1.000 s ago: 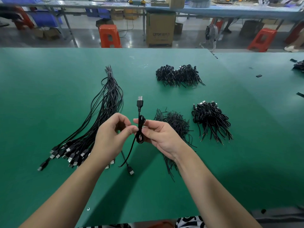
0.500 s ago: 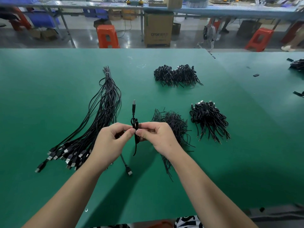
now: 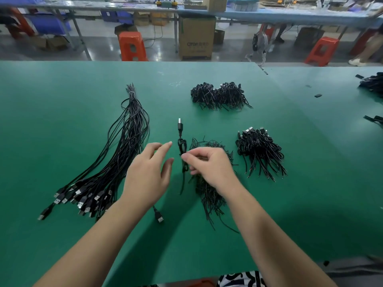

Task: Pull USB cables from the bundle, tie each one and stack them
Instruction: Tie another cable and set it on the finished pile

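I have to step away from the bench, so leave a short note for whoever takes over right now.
Left hand: open, holding nothing.
Right hand: pinches the knotted cable, plug end up.
Loose bundle lies left on the green table, many cables untied.
Tied stacks: near right and far; another heap sits under the right wrist.
Done: this cable looks tied.
Left: stack it, then keep pulling and tying.

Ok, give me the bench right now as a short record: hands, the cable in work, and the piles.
left hand: open, off the cable
right hand: pinches the tied cable, plug end up
loose bundle: left of the hands, banded at the far end, plugs toward the person
tie pile: under the right hand
near stack: right of the hands
far stack: beyond, mid table
table: green mat
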Motion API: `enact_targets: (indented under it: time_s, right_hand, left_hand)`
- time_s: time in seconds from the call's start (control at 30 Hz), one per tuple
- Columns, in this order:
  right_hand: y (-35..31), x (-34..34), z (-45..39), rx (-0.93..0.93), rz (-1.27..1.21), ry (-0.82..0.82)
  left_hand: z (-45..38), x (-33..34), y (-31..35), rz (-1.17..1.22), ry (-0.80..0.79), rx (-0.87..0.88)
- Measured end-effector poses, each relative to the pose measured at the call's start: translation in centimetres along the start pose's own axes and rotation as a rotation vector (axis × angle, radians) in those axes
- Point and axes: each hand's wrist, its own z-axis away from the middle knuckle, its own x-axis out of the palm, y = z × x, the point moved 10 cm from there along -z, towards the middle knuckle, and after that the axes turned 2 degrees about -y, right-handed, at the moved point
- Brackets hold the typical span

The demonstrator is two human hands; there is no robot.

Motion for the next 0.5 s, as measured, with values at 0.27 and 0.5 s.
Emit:
enact_targets:
  time_s: [0.27,0.5]
  right_hand:
    - [0.6,-16.9,-4.6,0.256,0.483,0.324]
    - [5.2,-25.2,-8.1,0.535,0.593,0.359]
  left_hand:
    - [1.3,9.9,-13.6,-0.26,-0.44,-0.347]
    - [3.2,12.5,-15.5,-0.225,-0.356,-0.363]
